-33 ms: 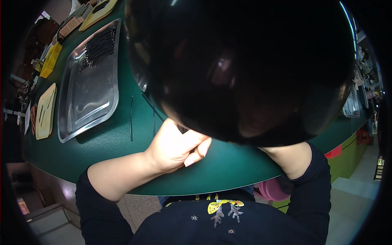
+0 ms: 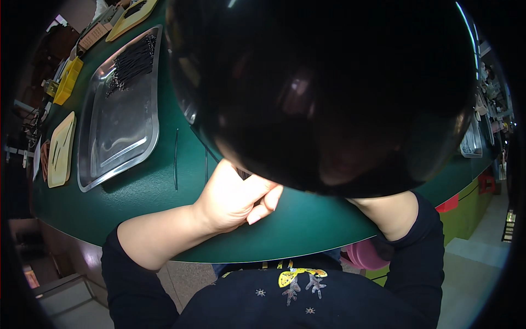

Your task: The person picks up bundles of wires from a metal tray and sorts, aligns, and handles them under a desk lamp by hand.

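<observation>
A large glossy black rounded object point(image 2: 329, 98) fills the upper middle of the head view, over the green table point(image 2: 307, 230). Just under its lower left edge is my left hand point(image 2: 235, 197), fingers curled and closed; whatever they hold is hidden. My right forearm point(image 2: 392, 214) reaches up behind the black object, which covers that hand. Thin dark wires point(image 2: 206, 164) lie on the table beside my left hand, partly behind the dark shape. Farther left is another thin wire point(image 2: 176, 159).
A metal tray point(image 2: 123, 126) on the left holds a bundle of black wires point(image 2: 133, 63). Around it are a small cream tray point(image 2: 61, 148), a yellow bin point(image 2: 68, 80) and a yellow tray point(image 2: 131, 21). A pink container point(image 2: 364, 255) stands below the table's front edge.
The black rounded object has shifted very slightly left in the view. My left hand and right forearm look almost unmoved.
</observation>
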`<state>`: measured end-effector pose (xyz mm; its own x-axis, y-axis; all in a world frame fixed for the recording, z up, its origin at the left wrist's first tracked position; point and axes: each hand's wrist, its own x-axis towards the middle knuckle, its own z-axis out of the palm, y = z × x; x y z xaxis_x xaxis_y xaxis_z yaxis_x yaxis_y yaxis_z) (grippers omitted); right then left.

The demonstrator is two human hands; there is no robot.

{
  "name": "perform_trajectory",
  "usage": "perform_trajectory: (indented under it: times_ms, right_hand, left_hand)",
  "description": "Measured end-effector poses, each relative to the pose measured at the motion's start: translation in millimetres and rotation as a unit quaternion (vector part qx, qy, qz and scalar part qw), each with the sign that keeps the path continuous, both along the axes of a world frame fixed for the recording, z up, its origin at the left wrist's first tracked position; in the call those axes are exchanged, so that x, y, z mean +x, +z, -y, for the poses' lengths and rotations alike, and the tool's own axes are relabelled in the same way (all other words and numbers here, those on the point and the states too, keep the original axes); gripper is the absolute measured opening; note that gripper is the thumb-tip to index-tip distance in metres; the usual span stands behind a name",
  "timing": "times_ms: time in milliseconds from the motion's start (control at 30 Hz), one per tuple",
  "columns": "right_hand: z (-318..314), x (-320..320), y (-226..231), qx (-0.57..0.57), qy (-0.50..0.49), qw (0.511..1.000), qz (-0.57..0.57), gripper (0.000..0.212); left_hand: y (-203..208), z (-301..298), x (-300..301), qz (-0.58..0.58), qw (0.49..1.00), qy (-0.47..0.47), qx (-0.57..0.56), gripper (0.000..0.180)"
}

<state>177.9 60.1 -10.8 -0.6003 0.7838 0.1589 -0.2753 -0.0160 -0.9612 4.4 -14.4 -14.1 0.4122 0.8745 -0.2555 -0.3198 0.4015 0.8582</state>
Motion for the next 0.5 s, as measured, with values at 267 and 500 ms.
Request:
perform_trajectory:
  times_ms: [267, 500]
  right_hand:
    - [3, -4, -16, -0.069, -0.033, 0.997, 0.007, 0.028]
    - [-7, -3, -13, -0.017, 0.066, 0.997, -0.039, 0.027]
  left_hand:
    - [0, 3, 1, -0.007, 0.999, 0.029, 0.033, 0.026]
    - [-7, 7, -3, -0.036, 0.997, 0.050, 0.047, 0.025]
